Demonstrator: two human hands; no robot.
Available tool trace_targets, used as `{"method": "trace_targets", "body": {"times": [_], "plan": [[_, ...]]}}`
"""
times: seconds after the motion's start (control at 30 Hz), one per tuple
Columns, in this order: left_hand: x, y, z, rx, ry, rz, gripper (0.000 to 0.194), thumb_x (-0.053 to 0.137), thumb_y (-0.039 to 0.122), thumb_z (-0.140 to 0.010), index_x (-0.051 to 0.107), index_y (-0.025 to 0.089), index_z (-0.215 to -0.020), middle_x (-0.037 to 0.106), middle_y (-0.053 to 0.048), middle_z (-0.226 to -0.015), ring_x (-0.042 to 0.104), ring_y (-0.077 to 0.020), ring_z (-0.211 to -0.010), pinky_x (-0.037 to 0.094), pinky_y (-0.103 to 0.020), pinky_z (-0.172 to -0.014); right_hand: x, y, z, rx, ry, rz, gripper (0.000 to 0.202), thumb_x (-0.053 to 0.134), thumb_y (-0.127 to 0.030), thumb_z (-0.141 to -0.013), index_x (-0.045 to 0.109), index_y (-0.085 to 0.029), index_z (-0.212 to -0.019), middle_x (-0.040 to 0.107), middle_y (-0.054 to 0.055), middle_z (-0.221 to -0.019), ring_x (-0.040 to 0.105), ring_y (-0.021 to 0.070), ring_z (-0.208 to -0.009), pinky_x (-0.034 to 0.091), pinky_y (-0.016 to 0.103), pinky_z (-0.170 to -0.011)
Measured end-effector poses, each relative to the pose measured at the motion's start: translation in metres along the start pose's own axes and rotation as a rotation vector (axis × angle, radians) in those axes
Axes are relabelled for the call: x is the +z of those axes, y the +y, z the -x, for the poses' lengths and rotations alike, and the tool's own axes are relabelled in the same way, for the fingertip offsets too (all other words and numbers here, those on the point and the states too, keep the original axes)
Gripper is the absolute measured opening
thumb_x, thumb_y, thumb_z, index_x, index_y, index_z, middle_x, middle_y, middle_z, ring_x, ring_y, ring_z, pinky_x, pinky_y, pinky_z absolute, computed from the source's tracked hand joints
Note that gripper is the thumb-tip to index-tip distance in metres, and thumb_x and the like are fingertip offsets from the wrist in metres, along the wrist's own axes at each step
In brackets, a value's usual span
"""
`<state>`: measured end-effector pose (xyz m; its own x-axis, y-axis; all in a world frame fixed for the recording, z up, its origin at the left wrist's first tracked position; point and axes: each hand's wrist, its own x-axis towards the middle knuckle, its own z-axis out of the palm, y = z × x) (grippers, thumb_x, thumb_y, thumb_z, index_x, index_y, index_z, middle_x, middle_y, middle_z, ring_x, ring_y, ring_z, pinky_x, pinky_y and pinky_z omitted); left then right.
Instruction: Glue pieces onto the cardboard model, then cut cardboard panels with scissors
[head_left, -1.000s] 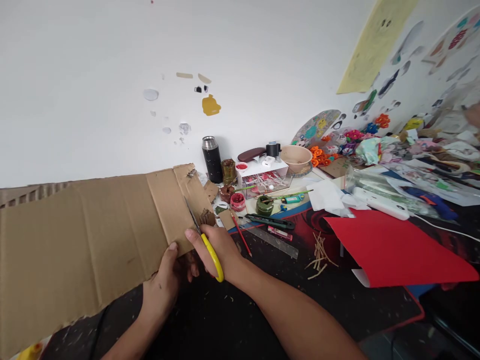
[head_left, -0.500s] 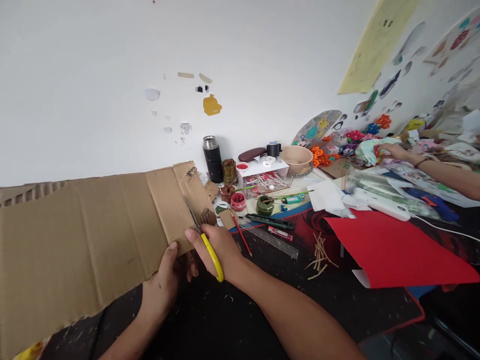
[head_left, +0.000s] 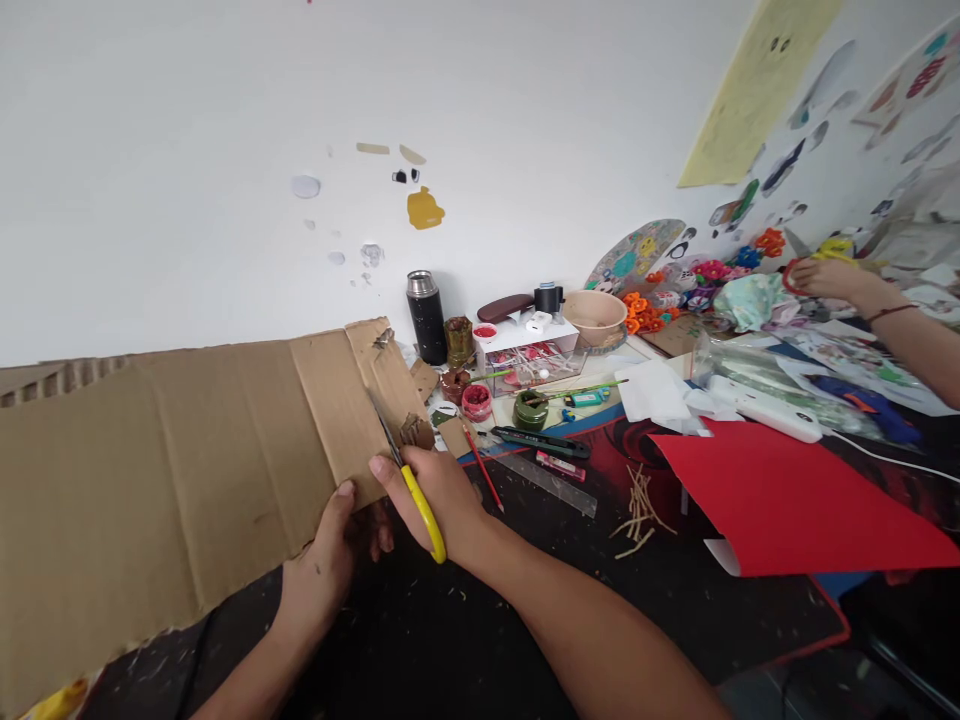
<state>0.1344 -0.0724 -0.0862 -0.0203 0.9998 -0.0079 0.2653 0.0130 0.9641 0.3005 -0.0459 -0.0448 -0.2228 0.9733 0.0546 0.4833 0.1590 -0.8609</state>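
Note:
A large sheet of brown corrugated cardboard, creased and torn at its right end, spans the left side of the view. My left hand is closed on its lower edge, thumb on top and fingers underneath. My right hand grips yellow-handled scissors by the handles. Their blades lie across the right part of the cardboard, pointing up and left; the lower blade is hidden by the sheet. Just right of the scissors, a red pencil rests on the dark mat.
Behind the cardboard stand a black thermos, paint jars and a clear box. A utility knife, a clear ruler, twigs and red paper lie rightward. Another person's hand holds red-handled scissors at far right.
The other person's hand has risen from the pale green bundle and now shows red-handled scissors. My hands, the cardboard and my scissors stay almost in place.

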Motion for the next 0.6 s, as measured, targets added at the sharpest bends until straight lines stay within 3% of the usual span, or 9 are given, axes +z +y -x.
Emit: {"method": "trace_targets", "body": {"times": [0.27,0.43,0.6], "plan": [[0.0008,-0.0022,0.0025,-0.018,0.021,0.048,0.062,0.037,0.067,-0.099,0.063,0.025,-0.061,0.066,-0.006,-0.053,0.062,-0.0230,-0.049,0.053,-0.035,-0.053,-0.0002,0.0055,0.0011,0.026,-0.089,-0.139,0.052,0.056,-0.067,-0.106,0.059,-0.022,-0.081,0.056,-0.004,-0.055,0.057,0.0144,-0.053,0.035,0.025,-0.057],[-0.0008,0.0004,0.0014,-0.013,-0.008,0.036,0.064,0.035,0.069,-0.098,0.063,0.024,-0.061,0.065,-0.007,-0.052,0.059,-0.0218,-0.047,0.051,-0.033,-0.049,-0.0031,0.0076,-0.0009,-0.059,-0.018,-0.088,0.053,0.065,-0.067,-0.101,0.059,-0.021,-0.076,0.062,-0.001,-0.067,0.059,0.0151,-0.065,0.034,0.025,-0.061],[-0.0019,-0.0037,-0.0008,-0.012,-0.021,0.059,0.065,0.033,0.068,-0.099,0.061,0.024,-0.060,0.063,-0.007,-0.050,0.058,-0.0212,-0.046,0.050,-0.033,-0.047,-0.0051,0.0082,-0.0021,-0.068,-0.053,-0.117,0.052,0.071,-0.068,-0.095,0.060,-0.020,-0.077,0.062,-0.002,-0.068,0.055,0.0141,-0.065,0.034,0.025,-0.061]]}}
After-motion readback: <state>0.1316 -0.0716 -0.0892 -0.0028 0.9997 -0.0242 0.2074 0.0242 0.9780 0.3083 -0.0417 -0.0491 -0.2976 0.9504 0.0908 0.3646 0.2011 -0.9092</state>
